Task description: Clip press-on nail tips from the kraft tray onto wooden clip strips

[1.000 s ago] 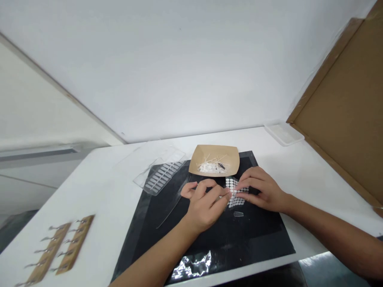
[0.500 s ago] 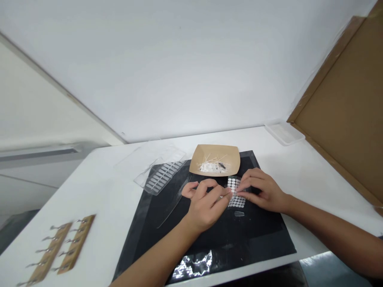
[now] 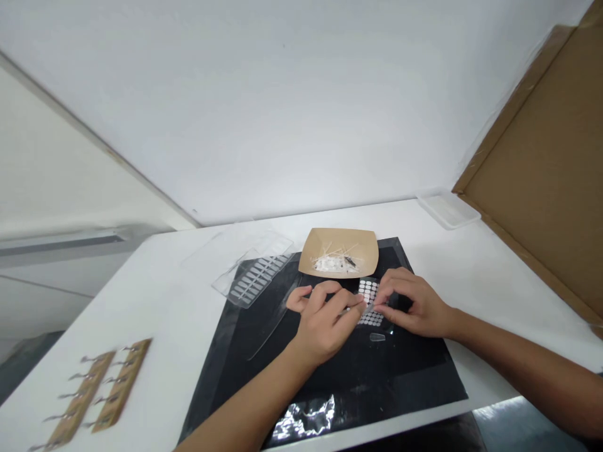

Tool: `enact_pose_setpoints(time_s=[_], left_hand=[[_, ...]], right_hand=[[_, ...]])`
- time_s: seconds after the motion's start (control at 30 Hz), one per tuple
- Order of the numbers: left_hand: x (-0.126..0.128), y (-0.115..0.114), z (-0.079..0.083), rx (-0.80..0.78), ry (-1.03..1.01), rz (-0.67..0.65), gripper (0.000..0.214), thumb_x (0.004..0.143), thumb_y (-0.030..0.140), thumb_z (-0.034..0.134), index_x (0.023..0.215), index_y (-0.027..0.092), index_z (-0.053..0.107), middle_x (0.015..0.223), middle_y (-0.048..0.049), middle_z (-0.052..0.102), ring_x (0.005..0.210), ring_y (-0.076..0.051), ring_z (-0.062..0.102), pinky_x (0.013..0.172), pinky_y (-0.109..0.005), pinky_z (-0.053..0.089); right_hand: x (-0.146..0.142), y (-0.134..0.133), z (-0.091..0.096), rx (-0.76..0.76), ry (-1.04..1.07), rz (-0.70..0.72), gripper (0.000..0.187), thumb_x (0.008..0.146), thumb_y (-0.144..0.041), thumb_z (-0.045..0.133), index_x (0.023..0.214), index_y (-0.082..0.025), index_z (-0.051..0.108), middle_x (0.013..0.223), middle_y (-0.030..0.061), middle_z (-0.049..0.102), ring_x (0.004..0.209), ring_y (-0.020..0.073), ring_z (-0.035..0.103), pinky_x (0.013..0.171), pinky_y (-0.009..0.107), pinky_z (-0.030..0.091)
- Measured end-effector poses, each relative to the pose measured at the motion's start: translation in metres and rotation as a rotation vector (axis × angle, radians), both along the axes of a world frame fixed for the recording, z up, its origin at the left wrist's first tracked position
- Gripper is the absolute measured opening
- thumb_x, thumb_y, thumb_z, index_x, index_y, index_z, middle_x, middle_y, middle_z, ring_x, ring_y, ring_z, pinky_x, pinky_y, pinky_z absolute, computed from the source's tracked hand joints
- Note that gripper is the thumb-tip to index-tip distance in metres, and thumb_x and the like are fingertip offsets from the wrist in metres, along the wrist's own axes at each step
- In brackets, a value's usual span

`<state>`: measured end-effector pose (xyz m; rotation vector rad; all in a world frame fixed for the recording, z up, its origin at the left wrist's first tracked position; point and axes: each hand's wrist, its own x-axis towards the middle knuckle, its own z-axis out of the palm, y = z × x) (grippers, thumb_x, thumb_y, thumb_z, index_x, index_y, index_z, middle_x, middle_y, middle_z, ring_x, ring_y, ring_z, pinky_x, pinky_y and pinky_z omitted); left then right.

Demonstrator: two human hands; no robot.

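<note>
Above a sheet of small white oval stickers (image 3: 370, 319), my left hand (image 3: 325, 320) and my right hand (image 3: 412, 301) meet fingertip to fingertip. The left thumb and index finger are pinched together. My right thumb and fingers are also closed in a pinch, from the other side. Something small and pale seems to sit between the fingertips, too small to name. The sheet lies on the black mat (image 3: 396, 370), partly covered by the fingers. Just in front of it lies a clear nail tip (image 3: 377, 337).
A brown paper tray (image 3: 306, 257) with white scraps and thin sticks stands behind my hands. Clear cases of nail tips (image 3: 257, 279) lie to the left. Wooden strips with metal clips (image 3: 123, 383) rest at the left front. A plastic container (image 3: 450, 210) sits by the cardboard panel (image 3: 537, 138).
My right hand has shifted very slightly down, its fingertips still close to the left ones over the sticker sheet. My left hand has stayed nearly in place.
</note>
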<state>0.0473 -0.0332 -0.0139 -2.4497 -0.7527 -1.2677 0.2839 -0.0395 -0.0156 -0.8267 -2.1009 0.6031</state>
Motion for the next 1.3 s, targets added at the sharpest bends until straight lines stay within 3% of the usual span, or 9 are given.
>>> enact_pose_setpoints(time_s=[0.37,0.57,0.8,0.93,1.3], left_hand=[[0.0,0.002,-0.002,-0.005,0.002,0.018,0.016,0.094,0.009,0.071,0.086,0.022,0.071,0.079,0.0034,0.073,0.087,-0.019,0.055,0.085,-0.041,0.03],[0.001,0.003,-0.001,-0.008,-0.022,0.043,0.022,0.092,0.008,0.073,0.076,0.021,0.066,0.076,0.0035,0.072,0.086,-0.019,0.055,0.085,-0.04,0.031],[-0.003,0.006,-0.001,-0.03,-0.055,0.051,0.016,0.092,0.009,0.074,0.085,0.023,0.073,0.076,0.0032,0.074,0.086,-0.02,0.055,0.084,-0.041,0.03],[-0.005,0.007,-0.005,-0.047,-0.044,0.049,0.015,0.091,0.009,0.076,0.086,0.023,0.073,0.079,0.0033,0.076,0.09,-0.021,0.056,0.086,-0.042,0.029],[-0.003,0.002,0.002,-0.083,0.005,0.016,0.016,0.097,0.011,0.069,0.09,0.024,0.074,0.077,0.0038,0.074,0.087,-0.019,0.058,0.088,-0.044,0.027]], right_hand=[[-0.002,-0.003,0.0,-0.012,-0.008,0.017,0.005,0.096,-0.022,0.069,0.094,-0.024,0.064,0.087,-0.0002,0.067,0.08,0.017,0.061,0.079,0.036,0.044],[-0.001,-0.004,0.005,0.044,0.003,0.013,0.008,0.091,-0.02,0.068,0.09,-0.024,0.061,0.086,-0.0006,0.065,0.08,0.0176,0.062,0.079,0.036,0.045],[0.031,0.015,0.008,0.224,-0.117,-0.164,0.015,0.085,-0.015,0.068,0.091,-0.025,0.059,0.086,0.0003,0.066,0.081,0.0205,0.064,0.082,0.039,0.044],[0.045,0.026,0.005,0.228,-0.221,-0.231,0.018,0.081,-0.012,0.067,0.091,-0.024,0.06,0.089,0.0002,0.068,0.08,0.0199,0.064,0.083,0.04,0.041],[-0.002,-0.001,0.0,0.252,-0.142,-0.038,0.015,0.097,-0.028,0.075,0.11,-0.025,0.069,0.097,0.0021,0.074,0.089,0.0186,0.068,0.084,0.038,0.045]])
